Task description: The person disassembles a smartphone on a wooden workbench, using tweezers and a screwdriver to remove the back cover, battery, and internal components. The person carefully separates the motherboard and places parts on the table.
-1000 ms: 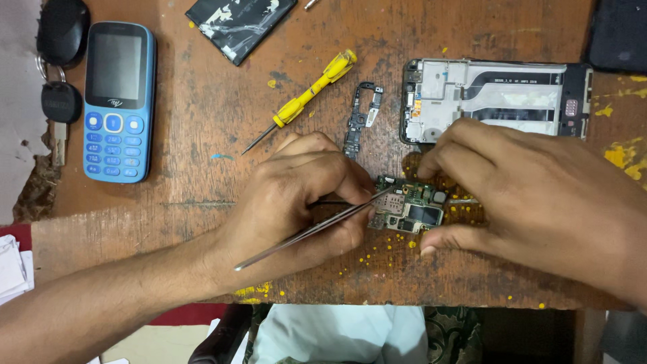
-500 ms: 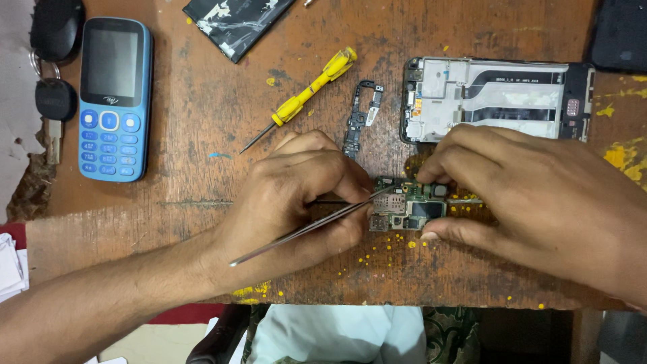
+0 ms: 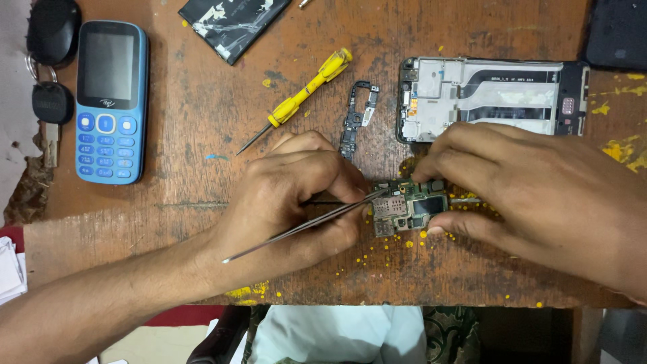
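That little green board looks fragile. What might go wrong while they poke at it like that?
The tweezers in the left hand have their tips on the small circuit board; a slip might scratch it or knock a part loose. The right hand pins the board only at its edges, so it may shift. A tiny freed piece would probably be hard to spot among the yellow specks on the worn wooden table.

Circuit board (image 3: 410, 205): small, green, lying flat, pinched at its right end by right-hand fingertips. Tweezers (image 3: 306, 224): slim, metal, slanted in left hand, tips touching board's left edge.
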